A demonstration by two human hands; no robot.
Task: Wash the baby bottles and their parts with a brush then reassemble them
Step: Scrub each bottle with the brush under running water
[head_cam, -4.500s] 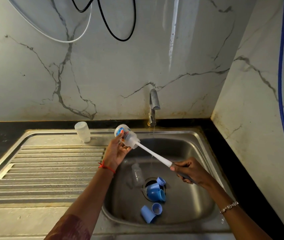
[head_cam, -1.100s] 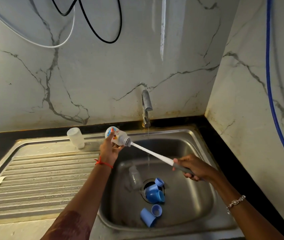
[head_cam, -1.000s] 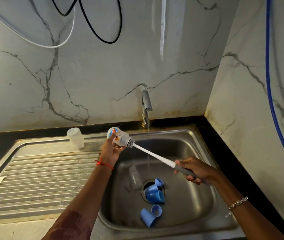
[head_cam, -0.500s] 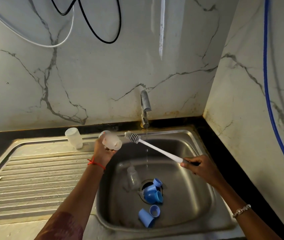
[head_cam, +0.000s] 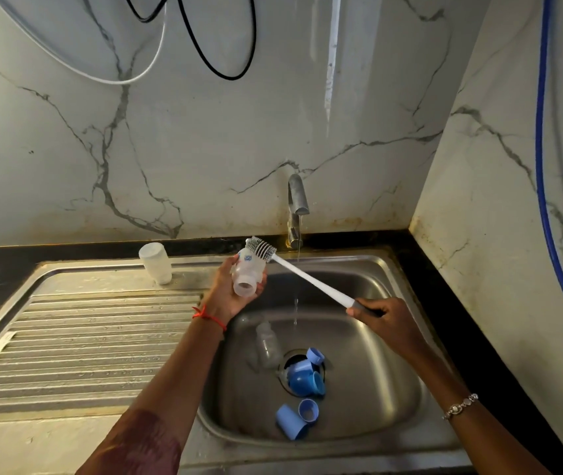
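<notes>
- The left hand [head_cam: 230, 294] grips a clear bottle [head_cam: 248, 274] over the basin's left edge, open mouth turned toward the camera.
- The right hand [head_cam: 384, 323] is clenched around the grey grip of the brush [head_cam: 311, 281]; its bristle head rests against the bottle's far, upper side, outside the bottle.
- The tap [head_cam: 296, 207] runs a thin stream of water [head_cam: 296, 286] into the sink [head_cam: 369, 341], passing just behind the brush shaft, between the two hands.
- Another clear bottle [head_cam: 267, 344] lies on the basin floor beside the drain.
- Blue parts [head_cam: 306, 377] are piled on the drain; a blue cap [head_cam: 290, 427] and a ring [head_cam: 308, 410] lie nearer the front wall, touching each other.
- A third bottle [head_cam: 155, 258] stands mouth down at the back of the ribbed drainboard [head_cam: 78, 344], well apart from the hands.
- A red thread [head_cam: 208, 317] circles the left wrist, a bracelet [head_cam: 460, 406] the right.
- Black, white and blue cables hang across the marble walls above.
</notes>
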